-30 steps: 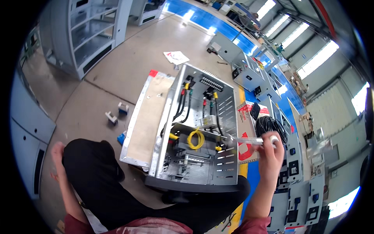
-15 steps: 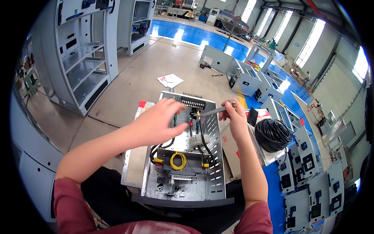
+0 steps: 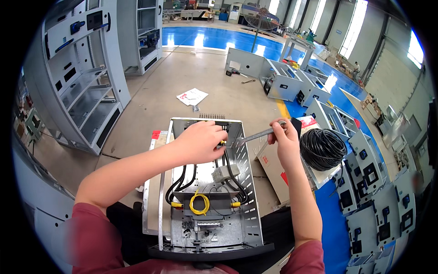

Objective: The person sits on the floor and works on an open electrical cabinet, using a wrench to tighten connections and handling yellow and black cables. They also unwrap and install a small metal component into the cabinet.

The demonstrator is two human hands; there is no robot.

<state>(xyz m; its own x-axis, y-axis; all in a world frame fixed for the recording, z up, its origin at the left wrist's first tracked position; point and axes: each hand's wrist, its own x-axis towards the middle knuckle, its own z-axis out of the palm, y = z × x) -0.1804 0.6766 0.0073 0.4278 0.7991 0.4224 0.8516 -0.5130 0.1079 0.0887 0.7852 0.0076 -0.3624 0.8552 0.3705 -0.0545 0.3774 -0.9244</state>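
A grey metal drawer-like chassis (image 3: 165, 214) stands before me with its long sides running away from me. My right hand (image 3: 287, 145) grips a wrench (image 3: 255, 136) by one end, above the chassis's right wall. The wrench's other end points left toward my left hand (image 3: 203, 140). That hand is over the far part of the chassis, its fingers curled in around the cable ends there; what they pinch is hidden. Black cables (image 3: 182, 179) run back from yellow-ended connections (image 3: 177, 205). A coil of yellow wire (image 3: 199, 203) hangs on a dark crosspiece, and a pale block (image 3: 223, 174) sits behind it.
A coil of black cable (image 3: 323, 149) lies on a box at right. Grey cabinets (image 3: 86, 105) stand at left. A white printed sheet (image 3: 192, 97) and a loose wrench (image 3: 248, 81) lie on the floor. Metal panels (image 3: 372, 228) with black fittings stand at lower right.
My left hand has gone from spread fingers to curled ones at the cable ends. The wrench stays in my right hand, and the whole view has shifted slightly.
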